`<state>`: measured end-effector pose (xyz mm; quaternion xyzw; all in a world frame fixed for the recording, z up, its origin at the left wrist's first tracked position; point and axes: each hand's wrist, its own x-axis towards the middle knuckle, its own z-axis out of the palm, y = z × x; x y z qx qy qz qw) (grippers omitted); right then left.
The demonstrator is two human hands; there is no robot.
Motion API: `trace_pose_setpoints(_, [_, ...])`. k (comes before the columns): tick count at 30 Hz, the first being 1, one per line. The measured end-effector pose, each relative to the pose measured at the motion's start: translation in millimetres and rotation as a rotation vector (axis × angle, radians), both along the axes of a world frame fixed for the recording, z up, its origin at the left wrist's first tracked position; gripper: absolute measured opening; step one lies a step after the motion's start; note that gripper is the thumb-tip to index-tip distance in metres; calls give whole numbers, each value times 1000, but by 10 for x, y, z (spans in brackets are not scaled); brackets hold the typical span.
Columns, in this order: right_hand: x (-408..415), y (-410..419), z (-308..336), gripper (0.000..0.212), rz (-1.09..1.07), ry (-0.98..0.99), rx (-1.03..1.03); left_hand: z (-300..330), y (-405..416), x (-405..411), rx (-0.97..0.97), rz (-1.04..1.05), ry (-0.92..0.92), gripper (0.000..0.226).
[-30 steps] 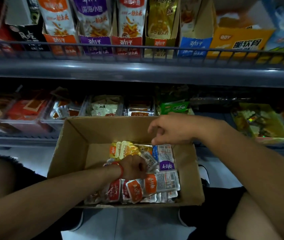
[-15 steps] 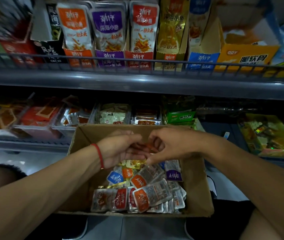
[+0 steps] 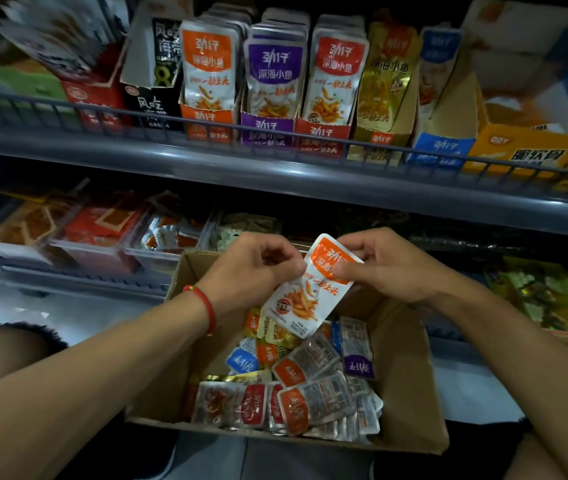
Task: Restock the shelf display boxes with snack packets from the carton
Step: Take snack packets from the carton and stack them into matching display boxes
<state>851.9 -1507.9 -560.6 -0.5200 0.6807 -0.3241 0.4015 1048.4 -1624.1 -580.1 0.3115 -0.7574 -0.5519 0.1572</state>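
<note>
**Orange packet held in both hands above the carton**

I take the carton (image 3: pixel 410 368) as my landmark. It stands open in front of me, under the lower shelf, and many snack packets (image 3: pixel 313 400) lie loose inside it, most of them with the back side up.

Just above the far part of the carton I hold one orange packet (image 3: pixel 310 289), tilted, its printed face toward me. My left hand (image 3: pixel 248 271) pinches its left edge with curled fingers; a red string bracelet (image 3: pixel 206 306) is on that wrist. My right hand (image 3: pixel 386 268) grips the top right corner, the thumb pressed on the orange label and the fingers curled behind.

Well above the carton, on the upper shelf (image 3: pixel 275 168), the display boxes stand in a row behind a wire rail: the orange box (image 3: pixel 206 123), the purple box (image 3: pixel 267 129), and the red box (image 3: pixel 322 133), each with upright packets inside.
</note>
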Motion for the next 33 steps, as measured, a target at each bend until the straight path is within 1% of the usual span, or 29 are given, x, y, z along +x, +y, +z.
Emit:
trace_pose_setpoints(2, [33, 5, 37, 21, 8, -17, -27, 36, -25, 17, 58, 31, 26, 5])
trace_pose_setpoints(6, [96, 14, 102, 26, 7, -3, -68, 102, -74, 57, 277, 75, 86, 13])
trace_pose_setpoints(8, [142, 3, 142, 26, -7, 0, -82, 123, -111, 79, 236, 77, 112, 13])
trace_pose_setpoints(10, [203, -30, 208, 21, -56, 7, -125, 155, -153, 105, 105, 82, 134, 11])
trace_pose_setpoints(12, [270, -90, 284, 14, -139, 57, -196, 213, -202, 139, 6, 84, 160, 8])
trace_pose_setpoints(15, [367, -230, 390, 6, -274, 219, -293, 320, -307, 198, -66, 111, 188, 5])
trace_pose_setpoints(17, [445, -363, 480, 3, -295, 343, -338, 391, -418, 242, -112, 167, 218, 5])
trace_pose_setpoints(22, [625, -825, 969, 4, -159, 663, -487, 536, -728, 371, -215, 326, 380, 8])
trace_pose_setpoints(25, [654, -1159, 1315, 11, -128, 845, -610, 578, -951, 454, -286, 492, 387, 5])
trace_pose_setpoints(28, [649, -1430, 1611, 19, -143, 982, -699, 566, -1164, 535, -182, 642, 390, 12])
trace_pose_setpoints(33, [679, -1726, 1804, 27, -128, 1128, -776, 577, -1236, 587, -46, 643, 384, 19])
